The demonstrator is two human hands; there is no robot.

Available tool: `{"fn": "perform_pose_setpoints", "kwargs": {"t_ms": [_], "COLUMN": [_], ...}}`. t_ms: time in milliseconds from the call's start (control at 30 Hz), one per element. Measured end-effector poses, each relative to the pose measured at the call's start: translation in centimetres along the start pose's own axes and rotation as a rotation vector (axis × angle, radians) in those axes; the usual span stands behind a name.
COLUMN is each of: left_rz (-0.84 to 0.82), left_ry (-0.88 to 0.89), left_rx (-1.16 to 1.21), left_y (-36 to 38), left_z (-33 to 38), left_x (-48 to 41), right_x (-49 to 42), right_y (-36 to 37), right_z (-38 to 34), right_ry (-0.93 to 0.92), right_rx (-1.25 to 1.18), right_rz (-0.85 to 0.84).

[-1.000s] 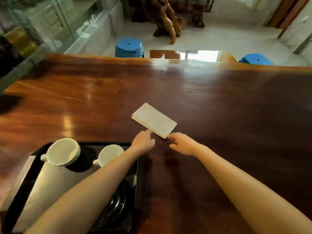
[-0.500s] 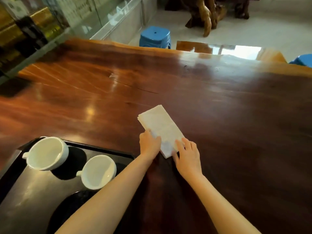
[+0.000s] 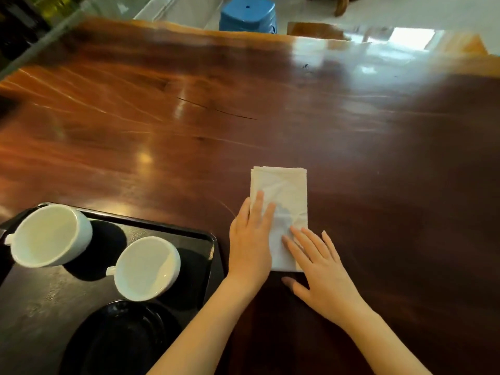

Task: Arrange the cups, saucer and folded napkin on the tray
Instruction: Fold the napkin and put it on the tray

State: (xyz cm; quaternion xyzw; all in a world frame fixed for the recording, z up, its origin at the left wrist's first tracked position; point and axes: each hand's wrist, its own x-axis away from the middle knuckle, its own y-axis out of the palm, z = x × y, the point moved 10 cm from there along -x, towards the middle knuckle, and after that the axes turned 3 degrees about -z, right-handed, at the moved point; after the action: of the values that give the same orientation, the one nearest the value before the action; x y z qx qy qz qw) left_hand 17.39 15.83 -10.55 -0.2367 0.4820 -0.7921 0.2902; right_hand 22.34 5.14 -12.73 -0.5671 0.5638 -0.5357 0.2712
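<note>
A white folded napkin (image 3: 281,193) lies on the dark wooden table (image 3: 270,109), just right of the black tray (image 3: 189,234). My left hand (image 3: 250,239) rests flat on the napkin's left edge, fingers spread. Flat on its lower right corner lies my right hand (image 3: 322,269), thumb on the table. Neither hand grips it. Two white cups stand on the tray: one at the far left (image 3: 48,235), one nearer the middle (image 3: 146,267). A black saucer (image 3: 119,339) lies on the tray in front of them, partly hidden by my left forearm.
A blue stool (image 3: 247,13) stands beyond the table's far edge. A second wooden surface (image 3: 313,31) shows behind that edge. The table surface stretches wide to the right and far side of the napkin.
The napkin has been turned from a slant to straight and pulled closer to me. Both hands went from touching its near corner to lying flat on it. The view tilted down.
</note>
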Motion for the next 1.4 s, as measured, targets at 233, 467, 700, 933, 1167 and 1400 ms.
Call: {"fn": "perform_pose_setpoints", "kwargs": {"t_ms": [233, 467, 700, 933, 1167, 1400], "left_rz": [-0.015, -0.057, -0.045, -0.073, -0.12, -0.265], "left_ry": [-0.071, -0.22, -0.227, -0.244, -0.188, 0.011], "left_rx": [-0.262, -0.23, -0.235, -0.235, -0.109, -0.483], "left_y": [0.9, 2.6, 2.9, 3.2, 2.3, 2.7], "left_z": [-0.1, -0.9, -1.2, -1.3, -1.6, -0.1], "left_x": [2.5, 5.8, 5.7, 5.5, 6.0, 6.9], "right_x": [-1.6, -8.2, -12.7, -11.8, -9.3, -0.7], "right_y": [-5.3, -0.9, -5.6, -2.5, -5.2, 0.4], "right_z": [1.7, -2.9, 4.3, -1.1, -0.5, -0.5], "right_ry": [0.043, -0.414, -0.121, -0.372, -0.277, -0.318], "right_rx": [-0.105, 0.24, 0.329, 0.212, 0.181, 0.177], "right_rz": [0.316, -0.021, 0.051, -0.013, 0.106, -0.162]}}
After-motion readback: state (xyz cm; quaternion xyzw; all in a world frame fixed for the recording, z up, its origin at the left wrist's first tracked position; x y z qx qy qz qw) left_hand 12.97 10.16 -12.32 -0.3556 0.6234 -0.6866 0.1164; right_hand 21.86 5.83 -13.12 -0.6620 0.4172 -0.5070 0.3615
